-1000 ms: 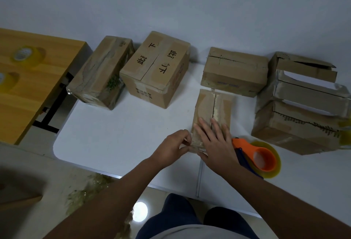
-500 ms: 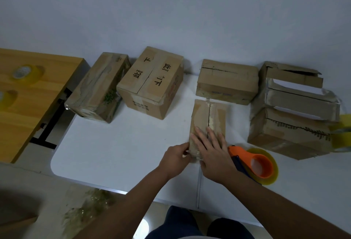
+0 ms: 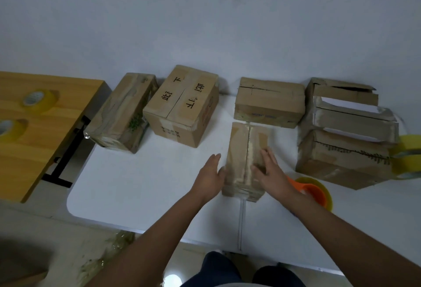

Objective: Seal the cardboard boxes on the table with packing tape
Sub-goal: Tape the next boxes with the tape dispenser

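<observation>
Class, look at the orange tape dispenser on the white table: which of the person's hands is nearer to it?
Right. The right hand lies on the small box, just beside the tape dispenser; the left hand is across the box, farther off.

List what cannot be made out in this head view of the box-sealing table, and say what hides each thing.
- Tape dispenser: near half hidden behind the right hand and forearm.
- Small box: its right top is covered by the right hand's blurred fingers.
- Yellow tape roll: cut off by the right edge.
- Print on the lettered box: its front label is too small to read.
</observation>
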### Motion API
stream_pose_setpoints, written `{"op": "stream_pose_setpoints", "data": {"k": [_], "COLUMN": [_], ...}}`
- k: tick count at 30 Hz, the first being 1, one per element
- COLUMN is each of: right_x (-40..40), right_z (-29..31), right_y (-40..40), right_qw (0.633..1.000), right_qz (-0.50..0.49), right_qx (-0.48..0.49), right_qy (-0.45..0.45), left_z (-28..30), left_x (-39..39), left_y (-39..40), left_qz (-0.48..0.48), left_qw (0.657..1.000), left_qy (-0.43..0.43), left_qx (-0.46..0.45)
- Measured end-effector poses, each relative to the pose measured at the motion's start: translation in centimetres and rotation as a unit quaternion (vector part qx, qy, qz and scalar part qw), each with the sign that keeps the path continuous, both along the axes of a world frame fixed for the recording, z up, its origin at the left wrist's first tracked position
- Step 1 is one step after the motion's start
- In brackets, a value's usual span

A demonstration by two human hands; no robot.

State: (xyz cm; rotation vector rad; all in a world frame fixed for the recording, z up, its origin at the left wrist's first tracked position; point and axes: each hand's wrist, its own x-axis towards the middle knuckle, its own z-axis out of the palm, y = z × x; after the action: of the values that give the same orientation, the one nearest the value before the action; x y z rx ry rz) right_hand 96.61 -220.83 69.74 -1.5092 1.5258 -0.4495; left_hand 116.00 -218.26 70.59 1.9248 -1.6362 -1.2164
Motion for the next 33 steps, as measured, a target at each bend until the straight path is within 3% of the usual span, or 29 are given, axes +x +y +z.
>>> {"op": "stream_pose_setpoints", "data": {"k": [2, 5, 7, 11, 14, 17, 25, 27, 30, 33], "right_x": [0.5, 1.1, 0.8, -0.2, -0.9, -0.8, 0.8, 0.7, 0.2, -0.4], "right_z": [-0.3, -1.0, -1.1, -0.6, -0.9, -1.1, -1.6, -2.1, -2.8, -3.2], "right_y": [1.2, 3.2, 4.0, 3.4, 2.1, 0.7, -2.9, -2.6, -0.9, 1.3], "right_qw": [0.996, 0.978, 0.982, 0.987, 0.989, 0.986, 0.993, 0.988, 0.988, 0.99], "right_qz": [-0.025, -0.067, -0.076, -0.119, -0.085, -0.025, 0.091, 0.103, 0.078, 0.044], "right_qx": [0.038, 0.091, 0.077, -0.023, -0.118, -0.159, -0.036, -0.043, -0.07, -0.093], "right_qy": [-0.072, -0.177, -0.158, -0.101, -0.03, 0.046, 0.067, 0.102, 0.114, 0.101], "left_z": [0.0, -0.7, -1.5, -2.2, -1.3, -0.5, -1.7, -2.8, -3.2, -3.6], "left_x": [-1.9, -3.1, -2.7, -0.3, 2.1, 3.8, 4.8, 4.9, 3.4, 1.3], "left_y": [-0.5, -0.8, -0.5, -0.1, -1.2, -1.9, 0.5, 1.1, 2.1, 2.9], "left_qz": [-0.047, -0.09, -0.118, -0.242, -0.388, -0.436, -0.41, -0.364, -0.254, -0.198], "left_qw": [0.996, 0.961, 0.945, 0.92, 0.858, 0.816, 0.838, 0.87, 0.933, 0.942], "left_qy": [-0.071, -0.26, -0.303, -0.308, -0.332, -0.361, -0.318, -0.277, -0.225, -0.237], "left_qx": [-0.021, 0.024, 0.022, -0.018, -0.063, -0.119, -0.171, -0.183, -0.118, -0.135]}}
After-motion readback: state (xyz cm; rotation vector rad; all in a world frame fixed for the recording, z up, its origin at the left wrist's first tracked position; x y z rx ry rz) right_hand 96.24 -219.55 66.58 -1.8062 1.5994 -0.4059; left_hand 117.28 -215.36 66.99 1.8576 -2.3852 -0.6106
